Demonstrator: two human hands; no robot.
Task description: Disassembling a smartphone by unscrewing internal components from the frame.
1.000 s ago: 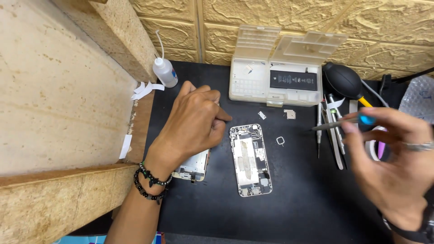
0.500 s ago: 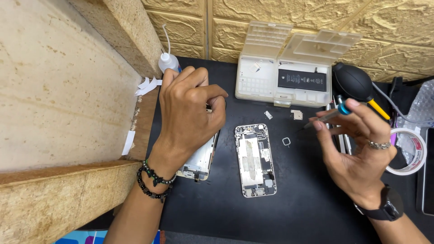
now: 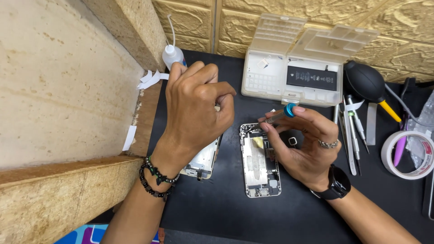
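- Centrally, an opened phone body (image 3: 261, 160) lies flat on the black mat (image 3: 217, 208), insides facing up
- right hand (image 3: 304, 149) sits just right of the phone body, thumb and fingers pinching a small screwdriver (image 3: 276, 115) with a blue cap, its tip touching the phone body's top edge
- left hand (image 3: 195, 106) is left of the phone body, fingers curled together over the detached screen panel (image 3: 202, 161), which it holds tilted up; what the fingertips grip is hidden
- beyond the phone body stands a clear parts box (image 3: 294, 68), lid open, a black battery (image 3: 312, 78) inside
- farther right of it lie tweezers (image 3: 349, 135), a black air blower (image 3: 365, 81) and a tape roll (image 3: 407, 156)
- a white squeeze bottle (image 3: 172, 55) stands behind the left hand
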